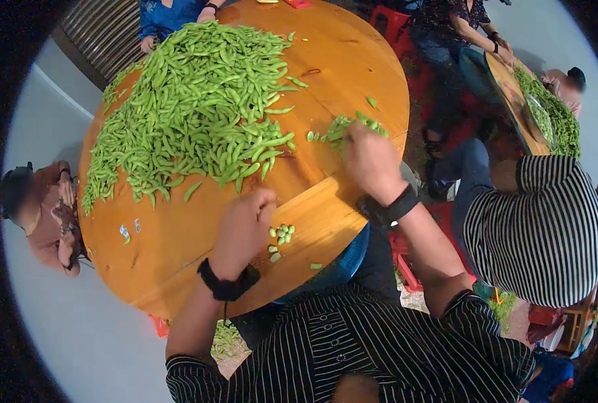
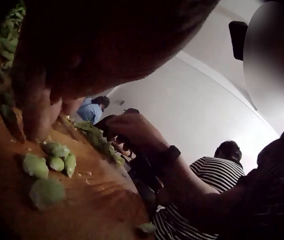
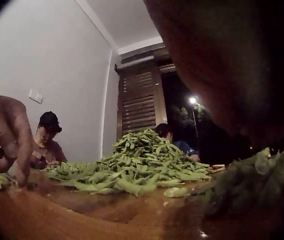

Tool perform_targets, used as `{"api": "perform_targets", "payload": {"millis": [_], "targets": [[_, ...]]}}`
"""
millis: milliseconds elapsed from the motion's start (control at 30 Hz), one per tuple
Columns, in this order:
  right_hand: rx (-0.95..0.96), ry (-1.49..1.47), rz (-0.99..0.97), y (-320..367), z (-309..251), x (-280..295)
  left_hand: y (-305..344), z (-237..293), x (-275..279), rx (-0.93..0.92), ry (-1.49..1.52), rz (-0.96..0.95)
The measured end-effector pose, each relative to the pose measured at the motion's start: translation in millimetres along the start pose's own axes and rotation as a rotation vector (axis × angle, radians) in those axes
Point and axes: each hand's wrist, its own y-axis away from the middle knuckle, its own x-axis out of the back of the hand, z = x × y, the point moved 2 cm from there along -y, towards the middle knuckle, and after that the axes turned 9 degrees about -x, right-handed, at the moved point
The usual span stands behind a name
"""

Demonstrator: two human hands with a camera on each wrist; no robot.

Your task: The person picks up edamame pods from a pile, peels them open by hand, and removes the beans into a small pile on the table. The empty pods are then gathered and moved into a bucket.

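Beside several shelled beans (image 1: 283, 234) on the round wooden table, my left hand (image 1: 244, 225) has its fingers pointing down. In the left wrist view its fingertips (image 2: 39, 122) are close to the beans (image 2: 56, 164); the right wrist view shows the left hand (image 3: 12, 132) with fingers reaching down to the tabletop, nothing visible in them. My right hand (image 1: 373, 161) is over a small green heap (image 1: 336, 129) near the table's right edge. Its fingertips are hidden in the head view and dark in the right wrist view, so whether it holds anything is unclear.
A large mound of green pods (image 1: 198, 107) covers the table's far left half. Loose pods (image 1: 191, 191) and two small flat items (image 1: 125, 233) lie around it. People sit across and left. Someone in a striped shirt (image 1: 537, 228) is close on the right, near another table.
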Motion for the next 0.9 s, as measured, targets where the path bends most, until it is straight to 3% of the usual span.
{"api": "perform_targets", "payload": {"millis": [100, 133, 200, 300, 500, 567, 667, 767, 900], "targets": [[0.139, -0.199, -0.096, 18.1, -20.4, -15.9, -28.1, -16.8, -1.0, 0.109, 0.086, 0.034], [0.131, -0.153, -0.146, 24.2, -26.2, -23.5, -37.9, -19.1, 0.0, 0.101, -0.05, 0.03], [0.236, -0.382, -0.159, 34.5, -37.8, -27.3, -44.5, -23.7, -1.3, 0.093, -0.187, 0.028], [0.2, -0.368, -0.28, 47.6, -45.3, -29.5, -50.8, -29.0, -7.4, 0.013, -0.282, 0.044], [0.137, -0.429, -0.298, 52.6, -42.3, -32.6, -34.4, -25.8, -7.4, -0.065, -0.298, 0.058], [0.134, -0.493, -0.271, 54.2, -42.8, -34.6, -25.8, -20.5, -6.3, 0.179, 0.187, 0.053], [0.123, -0.605, -0.279, 57.4, -46.0, -35.3, -14.7, -7.8, -8.9, 0.292, 0.43, 0.066], [0.108, -0.672, -0.34, 61.6, -50.5, -33.2, -2.9, -7.0, -20.7, 0.214, 0.5, 0.151], [0.109, -0.656, -0.371, 66.2, -53.9, -27.5, 1.0, 0.6, -23.0, 0.283, 0.527, 0.121]]}}
